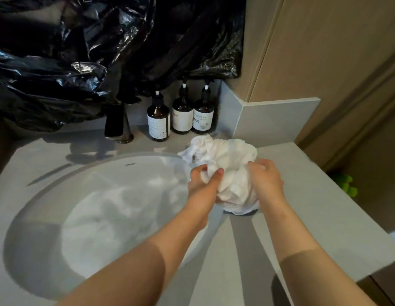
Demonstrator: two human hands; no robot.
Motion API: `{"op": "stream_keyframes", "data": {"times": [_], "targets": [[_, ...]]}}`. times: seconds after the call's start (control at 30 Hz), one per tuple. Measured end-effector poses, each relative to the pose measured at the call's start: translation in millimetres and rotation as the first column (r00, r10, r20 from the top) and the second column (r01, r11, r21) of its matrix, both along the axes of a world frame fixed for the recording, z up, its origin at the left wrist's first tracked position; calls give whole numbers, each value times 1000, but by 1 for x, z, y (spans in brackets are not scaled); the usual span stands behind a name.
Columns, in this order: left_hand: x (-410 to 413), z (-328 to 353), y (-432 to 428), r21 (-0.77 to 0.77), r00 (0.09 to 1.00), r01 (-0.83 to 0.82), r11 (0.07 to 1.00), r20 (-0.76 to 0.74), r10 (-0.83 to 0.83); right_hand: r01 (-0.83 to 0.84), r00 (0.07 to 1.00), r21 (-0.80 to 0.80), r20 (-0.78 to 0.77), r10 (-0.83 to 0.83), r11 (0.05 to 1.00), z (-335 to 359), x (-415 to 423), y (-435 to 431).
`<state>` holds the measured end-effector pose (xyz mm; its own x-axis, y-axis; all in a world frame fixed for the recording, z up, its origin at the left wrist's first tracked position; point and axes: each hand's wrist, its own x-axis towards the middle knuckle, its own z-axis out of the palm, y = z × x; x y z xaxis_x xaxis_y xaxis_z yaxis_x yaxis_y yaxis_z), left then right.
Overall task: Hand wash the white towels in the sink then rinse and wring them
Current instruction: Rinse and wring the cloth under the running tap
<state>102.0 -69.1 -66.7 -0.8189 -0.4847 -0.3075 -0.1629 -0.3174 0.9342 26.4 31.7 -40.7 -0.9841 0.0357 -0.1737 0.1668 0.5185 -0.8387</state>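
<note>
Both forearms extended forward from the lower edge of the view and converged over the counter (313,195), just right of the sink (99,171). The left hand (203,184) sat palm-inward on the left side of the white towel (227,160), and the right hand (266,180) mirrored it on the right side.

Three brown pump bottles (182,115) stood against the back wall, each with a white label. The label print was too small to read. A small mark on the sink's rear rim was also illegible.

The left-hand fingers were curled into the bunched towel, with the thumb (217,173) pressed on its front. The right-hand fingers were curled round the opposite side. The towel was bundled between both hands; contact with the counter could not be determined. The sink held cloudy water.
</note>
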Motion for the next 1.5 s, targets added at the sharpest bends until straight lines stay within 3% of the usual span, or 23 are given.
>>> {"op": "stream_keyframes", "data": {"times": [0.07, 0.17, 0.27, 0.33, 0.43, 0.5, 0.6, 0.63, 0.73, 0.8, 0.9, 1.03, 1.1, 1.23, 1.33, 1.5], "targets": [[-3, -3, 5, -164, 995, 40, 986, 98, -24, -62, 998, 180, 6, 62, 982, -7, 4, 2], [-4, -3, -4, -322, 983, 121, 939, 173, -67, -64, 993, 313, -78, 93, 948, -10, 8, -3], [1, -6, -25, -504, 976, 199, 841, 183, -121, -72, 942, 449, -262, 209, 891, -12, 11, -11], [8, -4, -41, -631, 977, 208, 748, 175, -125, -102, 854, 470, -410, 320, 877, -10, 18, -21], [23, 1, -70, -843, 968, 246, 478, 240, -75, -191, 677, 459, -579, 455, 868, -4, 32, -50], [40, 3, -88, -922, 966, 248, 299, 259, -2, -276, 587, 483, -600, 544, 831, -5, 44, -74], [64, -3, -118, -972, 968, 233, 20, 234, 85, -430, 524, 540, -503, 687, 724, -18, 57, -105], [73, -4, -126, -937, 931, 350, -13, 346, 119, -485, 512, 592, -405, 758, 644, -22, 61, -115], [101, -22, -149, -825, 808, 565, -5, 552, 206, -626, 436, 686, -86, 896, 370, -49, 71, -136], [117, -33, -160, -771, 751, 637, 5, 622, 221, -656, 407, 700, 16, 913, 280, -64, 79, -147], [135, -51, -175, -715, 693, 698, 43, 689, 213, -689, 331, 718, 188, 925, 100, -87, 85, -165], [149, -70, -185, -703, 685, 703, 103, 709, 165, -691, 183, 704, 391, 902, -165, -117, 89, -176], [147, -75, -188, -702, 683, 700, 127, 711, 169, -708, 146, 670, 447, 882, -223, -131, 91, -180], [141, -77, -190, -737, 716, 648, 192, 675, 176, -760, 167, 577, 617, 769, -299, -140, 92, -189], [142, -83, -191, -768, 754, 593, 241, 635, 168, -721, 132, 559, 691, 711, -409, -143, 89, -193], [139, -85, -187, -765, 777, 557, 322, 617, 122, -777, 182, 557, 646, 742, -295, -146, 84, -194]]}}
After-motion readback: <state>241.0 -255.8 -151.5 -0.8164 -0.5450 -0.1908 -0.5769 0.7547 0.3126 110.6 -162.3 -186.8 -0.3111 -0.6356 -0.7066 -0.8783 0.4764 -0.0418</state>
